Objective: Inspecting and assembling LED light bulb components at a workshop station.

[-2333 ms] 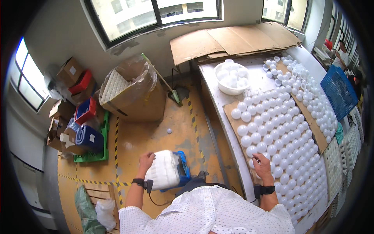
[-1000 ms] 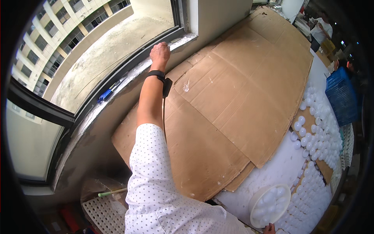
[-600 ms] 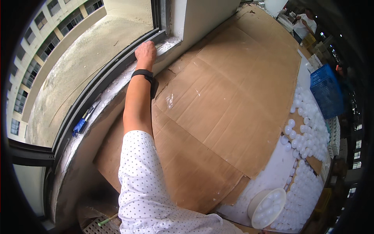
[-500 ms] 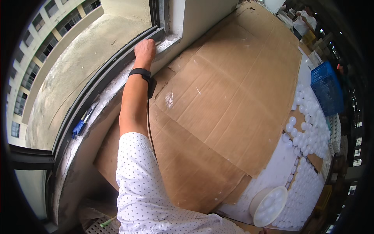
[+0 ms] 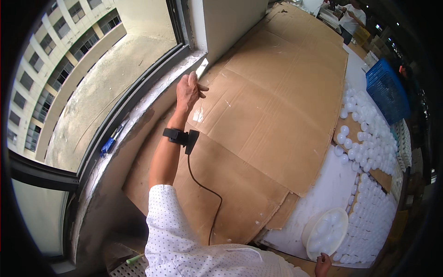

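Observation:
My left hand [image 5: 188, 92] is raised over the cardboard beside the window sill, its thumb and fingers closed on a small thin white piece [image 5: 201, 68] that sticks up past the fingertips. What this piece is, I cannot make out. A black band with a small box [image 5: 181, 137] and a cable sits on my left wrist. At the lower edge, my right hand [image 5: 323, 265] shows only in part, fingers curled, close to the rim of a cream bowl [image 5: 306, 235]. White balls [image 5: 328, 231] lie in that bowl. Anything inside the right hand's fingers is hidden.
Large cardboard sheets [image 5: 277, 101] cover the table. Many white balls [image 5: 369, 147] are spread along its right side, near a blue crate [image 5: 386, 90]. A blue-handled tool [image 5: 109, 145] rests on the sill [image 5: 138, 111]. Another person [image 5: 351, 21] stands at the far end.
My left hand has come off the window sill toward the cardboard, and the thin white piece now shows at its fingers. My right hand has come further into view beside the bowl.

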A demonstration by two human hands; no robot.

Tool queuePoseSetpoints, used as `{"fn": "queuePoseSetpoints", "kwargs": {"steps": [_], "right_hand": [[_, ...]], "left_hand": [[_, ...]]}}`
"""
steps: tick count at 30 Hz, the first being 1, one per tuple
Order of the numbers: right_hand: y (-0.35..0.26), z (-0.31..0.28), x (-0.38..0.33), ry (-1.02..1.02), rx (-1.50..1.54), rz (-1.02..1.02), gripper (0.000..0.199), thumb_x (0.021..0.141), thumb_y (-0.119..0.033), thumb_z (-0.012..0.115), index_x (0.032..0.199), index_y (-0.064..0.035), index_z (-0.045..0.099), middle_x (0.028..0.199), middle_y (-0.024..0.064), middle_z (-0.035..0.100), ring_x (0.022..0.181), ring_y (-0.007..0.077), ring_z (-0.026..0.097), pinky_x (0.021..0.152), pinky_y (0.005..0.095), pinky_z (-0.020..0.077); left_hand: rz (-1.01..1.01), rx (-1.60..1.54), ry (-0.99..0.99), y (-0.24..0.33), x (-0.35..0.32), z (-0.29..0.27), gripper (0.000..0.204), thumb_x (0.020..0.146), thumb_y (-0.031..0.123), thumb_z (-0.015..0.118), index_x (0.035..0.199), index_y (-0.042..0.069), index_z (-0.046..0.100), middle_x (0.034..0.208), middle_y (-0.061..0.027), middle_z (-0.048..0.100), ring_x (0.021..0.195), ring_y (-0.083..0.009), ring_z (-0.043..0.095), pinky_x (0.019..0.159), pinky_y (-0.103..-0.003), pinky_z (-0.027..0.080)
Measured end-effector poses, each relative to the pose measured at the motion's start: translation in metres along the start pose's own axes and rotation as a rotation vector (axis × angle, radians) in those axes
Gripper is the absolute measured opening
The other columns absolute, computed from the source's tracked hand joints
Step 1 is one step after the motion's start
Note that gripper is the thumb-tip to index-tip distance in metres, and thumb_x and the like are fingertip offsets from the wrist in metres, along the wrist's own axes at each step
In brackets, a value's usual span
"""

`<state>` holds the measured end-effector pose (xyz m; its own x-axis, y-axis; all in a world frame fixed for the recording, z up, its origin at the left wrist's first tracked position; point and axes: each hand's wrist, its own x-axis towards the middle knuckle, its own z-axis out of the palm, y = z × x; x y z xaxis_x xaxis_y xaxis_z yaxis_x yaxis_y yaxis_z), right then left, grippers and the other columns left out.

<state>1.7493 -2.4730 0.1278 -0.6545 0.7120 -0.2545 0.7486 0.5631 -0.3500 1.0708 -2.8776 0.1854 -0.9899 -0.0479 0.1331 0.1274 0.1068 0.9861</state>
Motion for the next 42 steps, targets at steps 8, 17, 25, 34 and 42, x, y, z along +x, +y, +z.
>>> {"fn": "queuePoseSetpoints", "kwargs": {"steps": [8, 17, 25, 34, 42], "right_hand": [[-0.056, -0.009, 0.004, 0.136, 0.376, -0.222, 0.021, 0.077, -0.005, 0.059, 0.097, -0.001, 0.06, 0.083, 0.0131, 0.063, 0.067, 0.0199, 0.061, 0.059, 0.0292, 0.0483], [0.043, -0.008, -0.059, 0.14, 1.415, -0.43, 0.025, 0.087, -0.008, 0.054, 0.111, -0.0002, 0.052, 0.098, 0.0053, 0.058, 0.086, 0.0077, 0.054, 0.071, 0.023, 0.0468], [0.218, -0.024, -0.163, 0.616, 1.448, 0.193, 0.021, 0.089, -0.018, 0.049, 0.091, -0.0009, 0.061, 0.078, 0.0013, 0.06, 0.077, 0.0064, 0.053, 0.067, 0.0239, 0.0433], [0.413, -0.053, -0.214, 1.244, 1.633, 0.595, 0.027, 0.09, -0.022, 0.048, 0.096, -0.0015, 0.064, 0.086, 0.0055, 0.065, 0.072, 0.0097, 0.055, 0.065, 0.0246, 0.0429], [0.591, -0.142, -0.187, 1.094, 1.508, 0.572, 0.02, 0.085, -0.013, 0.055, 0.098, 0.0007, 0.06, 0.089, 0.0036, 0.062, 0.082, 0.0089, 0.055, 0.075, 0.0252, 0.0435]], "left_hand": [[-0.047, -0.192, -0.617, 0.076, -0.243, 0.111, 0.023, 0.095, 0.022, 0.037, 0.086, 0.001, 0.041, 0.061, -0.0064, 0.052, 0.051, -0.0129, 0.059, 0.037, -0.019, 0.045], [-0.158, 0.015, -1.558, 0.074, -0.608, 0.273, 0.018, 0.094, 0.021, 0.042, 0.091, 0.003, 0.042, 0.071, -0.007, 0.055, 0.059, -0.0134, 0.06, 0.048, -0.025, 0.049], [0.004, 0.23, -2.231, 0.096, -0.802, 0.396, 0.017, 0.093, 0.018, 0.042, 0.097, 0.002, 0.044, 0.076, -0.0088, 0.063, 0.06, -0.0118, 0.061, 0.051, -0.022, 0.045], [-0.061, 0.297, -2.593, 0.111, -0.978, 0.53, 0.019, 0.094, 0.018, 0.04, 0.096, 0.0, 0.046, 0.078, -0.0095, 0.064, 0.061, -0.0118, 0.062, 0.05, -0.022, 0.045], [0.003, 0.307, -2.607, 0.166, -1.129, 0.693, 0.023, 0.093, 0.021, 0.041, 0.102, 0.0, 0.047, 0.08, -0.0094, 0.064, 0.061, -0.0123, 0.062, 0.05, -0.023, 0.045]]}}
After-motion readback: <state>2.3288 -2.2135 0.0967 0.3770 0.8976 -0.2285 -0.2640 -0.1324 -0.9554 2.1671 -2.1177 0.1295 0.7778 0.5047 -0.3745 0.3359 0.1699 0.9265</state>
